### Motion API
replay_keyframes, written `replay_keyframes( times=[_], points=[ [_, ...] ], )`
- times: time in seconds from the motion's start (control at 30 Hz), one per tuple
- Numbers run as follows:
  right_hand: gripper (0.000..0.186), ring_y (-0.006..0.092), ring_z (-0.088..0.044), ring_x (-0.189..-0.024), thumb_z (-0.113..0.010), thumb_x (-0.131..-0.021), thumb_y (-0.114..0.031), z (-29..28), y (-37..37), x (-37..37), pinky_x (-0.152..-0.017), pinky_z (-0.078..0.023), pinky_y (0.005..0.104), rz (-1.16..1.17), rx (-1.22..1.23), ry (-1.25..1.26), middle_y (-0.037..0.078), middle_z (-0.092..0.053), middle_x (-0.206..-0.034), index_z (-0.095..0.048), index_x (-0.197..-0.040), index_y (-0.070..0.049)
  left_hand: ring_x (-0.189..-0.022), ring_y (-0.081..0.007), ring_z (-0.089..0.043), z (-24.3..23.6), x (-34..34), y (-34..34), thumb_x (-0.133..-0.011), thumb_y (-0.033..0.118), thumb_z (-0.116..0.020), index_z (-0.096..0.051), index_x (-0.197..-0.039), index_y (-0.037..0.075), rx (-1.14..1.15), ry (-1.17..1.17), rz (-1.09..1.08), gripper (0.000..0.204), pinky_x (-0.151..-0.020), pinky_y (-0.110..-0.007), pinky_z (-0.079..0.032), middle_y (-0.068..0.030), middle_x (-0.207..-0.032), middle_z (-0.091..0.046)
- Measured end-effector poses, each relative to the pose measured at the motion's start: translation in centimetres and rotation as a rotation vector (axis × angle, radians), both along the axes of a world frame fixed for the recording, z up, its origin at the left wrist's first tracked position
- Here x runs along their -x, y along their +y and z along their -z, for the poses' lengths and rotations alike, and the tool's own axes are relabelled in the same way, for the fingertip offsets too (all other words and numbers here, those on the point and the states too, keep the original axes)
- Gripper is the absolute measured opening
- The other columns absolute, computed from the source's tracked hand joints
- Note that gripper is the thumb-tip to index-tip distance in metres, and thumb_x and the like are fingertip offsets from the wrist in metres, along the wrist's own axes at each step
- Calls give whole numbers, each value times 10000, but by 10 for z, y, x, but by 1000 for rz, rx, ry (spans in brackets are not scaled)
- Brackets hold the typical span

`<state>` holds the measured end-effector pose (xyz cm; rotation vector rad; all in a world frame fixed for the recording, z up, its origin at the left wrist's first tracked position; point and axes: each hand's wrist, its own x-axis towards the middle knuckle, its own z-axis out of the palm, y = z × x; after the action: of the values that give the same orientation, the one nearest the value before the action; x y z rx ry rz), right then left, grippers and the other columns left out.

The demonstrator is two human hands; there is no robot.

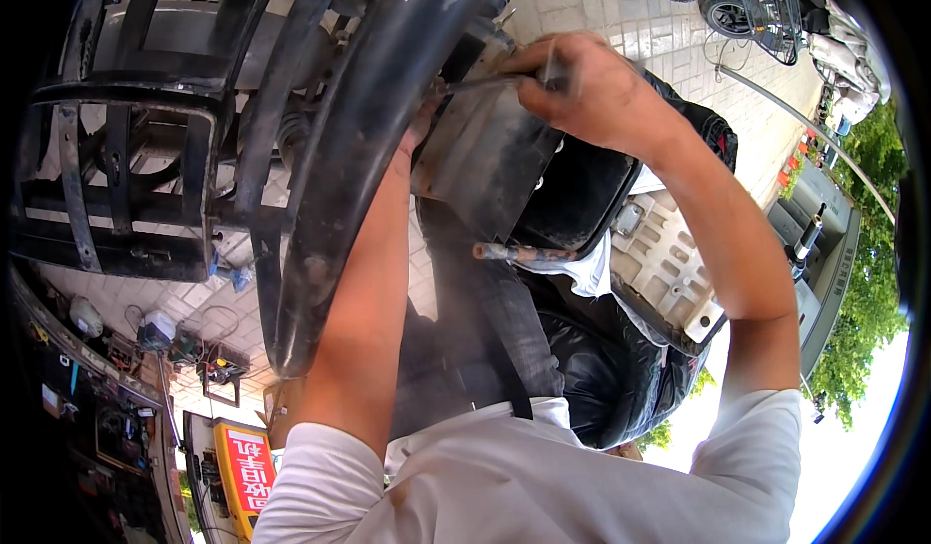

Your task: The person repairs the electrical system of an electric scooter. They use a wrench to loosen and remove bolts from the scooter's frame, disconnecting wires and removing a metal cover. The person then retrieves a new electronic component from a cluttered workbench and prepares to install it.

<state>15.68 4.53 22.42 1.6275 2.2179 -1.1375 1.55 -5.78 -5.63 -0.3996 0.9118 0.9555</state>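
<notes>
My right hand [606,93] is closed around what looks like a screwdriver, its handle blurred in the fist. The thin dark shaft of the screwdriver [480,83] points left toward a black curved mudguard [364,88]. Its tip ends close to my left hand [420,125], which reaches up beside the mudguard. The mudguard's edge and shadow hide most of the left fingers, so their grip does not show. Just below both hands is a scuffed dark grey box-like panel [475,171] on the vehicle.
A black metal rack [116,209] fills the left side. Below the right forearm are a rusty-ended tube [524,253] and a pale ribbed plastic panel [669,263]. Parked bikes [732,11] stand on the paving at the far right. A yellow case with a red sign [247,466] is at lower left.
</notes>
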Motion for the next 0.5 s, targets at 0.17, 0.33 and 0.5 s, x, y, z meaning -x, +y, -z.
replay_keyframes(
  times=[0.17,0.33,0.5],
  points=[
    [266,305,-556,-948,-536,-723,-33,53,11,-21,-874,-424,383,-566,-239,-161,124,-589,-917,-613,-976,-15,-926,-353,-564,-4,-6,5,-839,-17,-397,-451,-1050,-64,39,-41,-15,223,-854,-466,-500,-221,-1022,-519],
    [350,283,-560,-935,-504,-723,-27,84,6,-19,-846,-425,358,-656,-198,-253,123,-588,-930,-588,-1062,-15,-965,-362,-543,-17,0,10,-831,-25,-395,-446,-1071,-61,156,-133,-48,248,-869,-477,-492,-218,-1063,-498],
    [206,270,-573,-927,-505,-763,-112,95,2,-17,-852,-436,373,-658,-231,-221,93,-601,-889,-632,-900,-25,-999,-372,-524,-22,0,11,-825,-31,-388,-442,-1083,-66,163,-122,-37,266,-889,-483,-479,-224,-1097,-477]
  ],
)
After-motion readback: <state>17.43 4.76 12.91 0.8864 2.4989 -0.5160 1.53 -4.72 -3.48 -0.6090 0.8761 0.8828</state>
